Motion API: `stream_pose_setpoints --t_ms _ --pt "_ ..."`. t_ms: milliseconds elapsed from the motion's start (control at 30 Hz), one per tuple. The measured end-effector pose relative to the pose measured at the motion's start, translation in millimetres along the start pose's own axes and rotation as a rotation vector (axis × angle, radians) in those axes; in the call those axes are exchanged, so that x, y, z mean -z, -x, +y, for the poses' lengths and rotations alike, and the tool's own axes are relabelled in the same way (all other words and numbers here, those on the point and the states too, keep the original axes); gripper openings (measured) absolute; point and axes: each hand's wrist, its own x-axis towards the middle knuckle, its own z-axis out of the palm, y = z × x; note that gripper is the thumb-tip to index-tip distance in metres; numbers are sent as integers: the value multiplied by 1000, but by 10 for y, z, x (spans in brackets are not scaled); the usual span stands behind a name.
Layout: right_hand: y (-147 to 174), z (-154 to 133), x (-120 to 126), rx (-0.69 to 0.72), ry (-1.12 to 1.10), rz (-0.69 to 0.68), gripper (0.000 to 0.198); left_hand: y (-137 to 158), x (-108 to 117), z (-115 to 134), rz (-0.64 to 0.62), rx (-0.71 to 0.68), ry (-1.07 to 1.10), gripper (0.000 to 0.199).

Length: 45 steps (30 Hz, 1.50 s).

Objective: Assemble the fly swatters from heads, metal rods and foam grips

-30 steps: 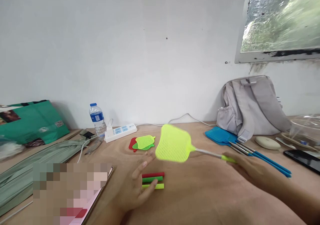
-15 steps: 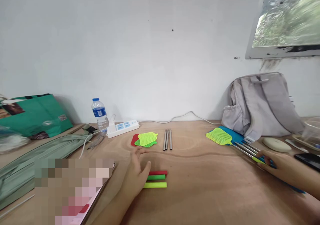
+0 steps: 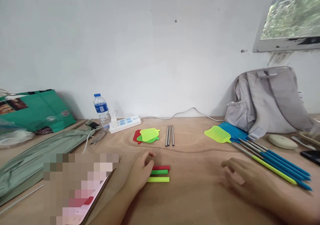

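My left hand [image 3: 140, 168] hovers over or rests at the left ends of a red handle tube [image 3: 162, 168], a green handle tube [image 3: 160, 172] and a yellow handle tube [image 3: 161, 179]; its thumb and fingers are apart. Behind lie stacked fly swatter heads: yellow [image 3: 151, 133], green [image 3: 154, 139] and red [image 3: 135, 136]. Beside them are three metal rods [image 3: 169, 136]. My right hand [image 3: 243, 176], blurred, is empty with loosely curved fingers. To its right lie a yellow fly swatter [image 3: 272, 168] and several blue fly swatters [image 3: 287, 161].
A phone or tablet [image 3: 96, 195], partly pixelated, and a green-grey cloth bag [image 3: 50, 148] lie at left. A water bottle [image 3: 102, 109] and white power strip [image 3: 125, 124] stand near the wall. A grey backpack [image 3: 270, 101] and white oval object [image 3: 282, 141] are right.
My right hand has let go of the yellow fly swatter and moved left, away from the handles. My left hand stays near the tubes. The view has shifted slightly.
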Motion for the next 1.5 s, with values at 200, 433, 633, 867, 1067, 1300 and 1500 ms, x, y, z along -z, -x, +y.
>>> stream_pose_setpoints --t_ms 200,433,633,867,1067,1300,1500 --pt "-452 -578 -525 28 -132 -249 6 -26 8 8 -78 -94 -86 23" --pt "-1334 -561 -1042 -205 -168 -275 14 -35 20 -7 -93 -124 -98 23" --pt "-1473 -486 -1196 -309 -114 -325 9 -25 26 -21 -91 -109 -110 22" --pt "-1345 -287 -1171 -485 -226 -268 9 -27 23 -19 -112 -106 -112 23" --pt "-1361 -173 -1258 -652 -535 -52 16 66 140 168 -286 -306 -125 14" --pt "-1238 -189 -1127 -839 -934 272 29 150 195 330 -435 -484 -417 12" --pt "-887 -381 -863 -860 -1399 198 31 133 193 358 -556 -570 -402 7"
